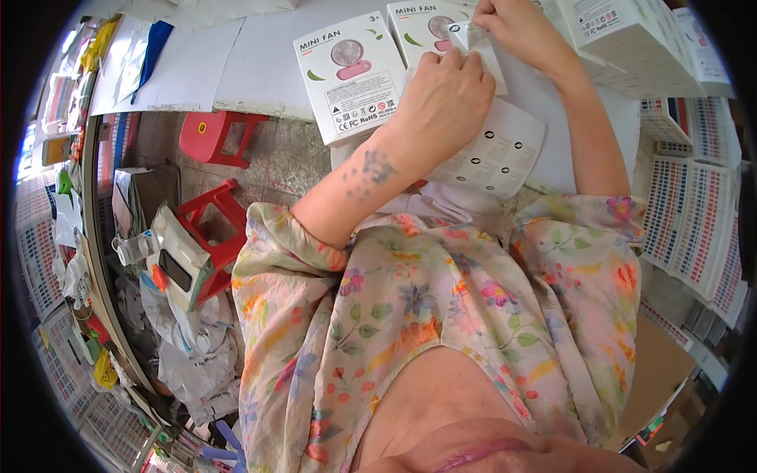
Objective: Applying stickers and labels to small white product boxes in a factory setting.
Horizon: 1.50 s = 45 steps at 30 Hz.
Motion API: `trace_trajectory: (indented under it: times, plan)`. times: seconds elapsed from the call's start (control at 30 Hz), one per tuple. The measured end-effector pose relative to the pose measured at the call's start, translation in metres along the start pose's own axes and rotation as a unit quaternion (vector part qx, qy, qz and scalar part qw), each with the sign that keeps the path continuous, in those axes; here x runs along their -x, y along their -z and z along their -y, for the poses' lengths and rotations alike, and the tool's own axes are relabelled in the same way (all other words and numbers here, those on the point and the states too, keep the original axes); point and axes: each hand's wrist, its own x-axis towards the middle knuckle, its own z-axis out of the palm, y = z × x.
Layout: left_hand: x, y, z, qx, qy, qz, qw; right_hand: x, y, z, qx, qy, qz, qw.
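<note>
Two white mini fan boxes (344, 77), printed with a pink fan, lie side by side at the table's front edge. Over the right-hand box (412, 39), both hands meet at a small see-through sticker (464, 33) with a dark oval mark. My left hand (449, 106) is closed, fingertips curled at the sticker's lower edge. My right hand (516, 30) pinches its upper right corner. Below my left hand, a pale sheet of stickers (505, 150) with several dark ovals hangs past the table edge; my left hand hides its upper part.
More white boxes (631, 39) stand at the right of the white table (260, 59). Red stools (217, 138) are on the floor to the left, one bearing a package with a phone (175, 270). Plastic bags (193, 355) lie below. Stacks of printed sheets (686, 221) line the right.
</note>
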Motion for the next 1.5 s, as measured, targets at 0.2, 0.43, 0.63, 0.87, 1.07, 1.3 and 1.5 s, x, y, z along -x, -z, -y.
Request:
trace_trajectory:
  times: [0.2, 0.43, 0.63, 0.87, 1.07, 1.3, 1.5]
  plan:
    - [0.0, 0.003, -0.001, -0.002, -0.002, 0.008, 1.0, -0.001, -0.003, -0.004, 0.047, 0.007, 0.017, 0.999]
    - [-0.002, 0.001, 0.0, -0.022, -0.017, 0.007, 1.0, -0.009, -0.006, -0.007, 0.122, 0.058, 0.023, 0.991]
    - [-0.002, -0.002, 0.002, -0.039, -0.026, 0.002, 0.999, -0.009, 0.006, 0.019, 0.133, -0.01, 0.08, 0.988]
    - [-0.004, 0.006, 0.0, -0.04, -0.028, 0.006, 0.999, -0.012, 0.005, 0.024, 0.147, 0.014, 0.089, 0.985]
    - [-0.009, 0.021, -0.003, 0.001, 0.007, 0.058, 0.998, -0.017, 0.001, 0.009, 0.135, 0.034, 0.097, 0.986]
    - [-0.01, 0.023, 0.0, -0.003, 0.004, 0.054, 0.999, -0.022, 0.014, -0.003, 0.044, 0.134, 0.135, 0.981]
    - [-0.009, 0.008, 0.0, 0.01, -0.025, 0.031, 0.999, -0.012, 0.007, 0.003, 0.152, 0.051, 0.065, 0.985]
